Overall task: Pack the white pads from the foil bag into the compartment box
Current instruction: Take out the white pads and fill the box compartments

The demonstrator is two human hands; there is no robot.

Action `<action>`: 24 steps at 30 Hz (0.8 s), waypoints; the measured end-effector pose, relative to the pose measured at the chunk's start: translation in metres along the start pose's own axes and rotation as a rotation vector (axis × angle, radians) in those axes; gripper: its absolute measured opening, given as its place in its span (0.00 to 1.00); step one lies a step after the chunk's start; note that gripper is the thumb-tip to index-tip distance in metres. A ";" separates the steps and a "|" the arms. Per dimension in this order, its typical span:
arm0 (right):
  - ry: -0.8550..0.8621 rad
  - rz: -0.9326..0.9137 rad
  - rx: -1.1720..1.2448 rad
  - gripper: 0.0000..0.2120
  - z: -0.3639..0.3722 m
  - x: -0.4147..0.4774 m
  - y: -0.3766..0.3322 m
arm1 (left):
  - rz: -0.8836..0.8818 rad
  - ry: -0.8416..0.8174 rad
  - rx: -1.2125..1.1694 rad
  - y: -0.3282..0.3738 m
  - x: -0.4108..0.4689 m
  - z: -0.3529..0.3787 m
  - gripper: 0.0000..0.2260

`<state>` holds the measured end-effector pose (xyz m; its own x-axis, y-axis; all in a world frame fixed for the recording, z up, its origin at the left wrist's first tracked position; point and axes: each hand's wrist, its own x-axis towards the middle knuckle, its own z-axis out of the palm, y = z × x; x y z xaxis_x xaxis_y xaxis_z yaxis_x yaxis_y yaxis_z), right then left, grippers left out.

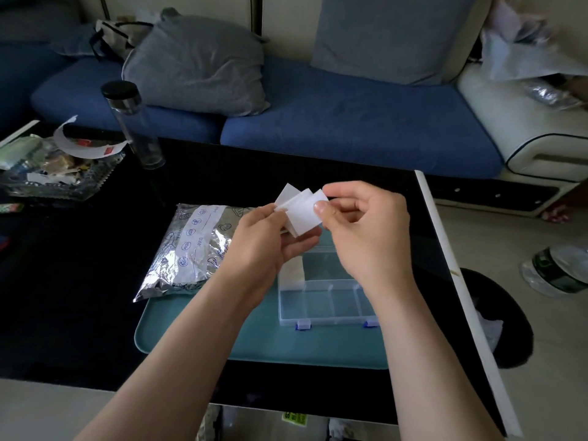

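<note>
Now, on the far left of the black table point(79, 281) sits a glass dish point(47, 183) full of scraps and wrappers. Next to it stands a clear bottle point(133, 122) with a black lid. They are well apart from the work, so they look like they are not part of this job.

The foil bag point(191, 249) lies flat, with its near end on the teal mat point(254, 345). It is just left of the hands, so it is easy to reach for more. A white strip on it has small blue round pictures and the word "Date". The other words are too small to read.

The left hand point(264, 240) has its fingers curled under a small stack of white pads point(302, 214) and holds them up like a fan. The right hand point(366, 230) pinches the top pad at its right corner with thumb and first finger. I think it is peeling one pad off the stack.

The pads are up in the air, right over the compartment box point(324, 300). The box sits open on the mat, below the hands, so a pad only has to go down a little way. Something white shows in a far left part of the box. It may be pads packed there already. The near parts look empty.
</note>
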<state>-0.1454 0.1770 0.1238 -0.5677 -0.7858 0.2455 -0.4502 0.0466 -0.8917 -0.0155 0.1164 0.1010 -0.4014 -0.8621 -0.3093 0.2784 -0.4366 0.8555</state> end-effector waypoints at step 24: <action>-0.144 -0.170 -0.289 0.33 0.025 -0.014 -0.003 | -0.084 0.051 -0.257 0.014 -0.016 0.006 0.11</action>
<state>-0.1186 0.1727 0.1130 -0.3744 -0.8750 0.3068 -0.7175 0.0638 -0.6936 -0.0110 0.1254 0.1204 -0.3898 -0.8290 -0.4011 0.4608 -0.5526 0.6944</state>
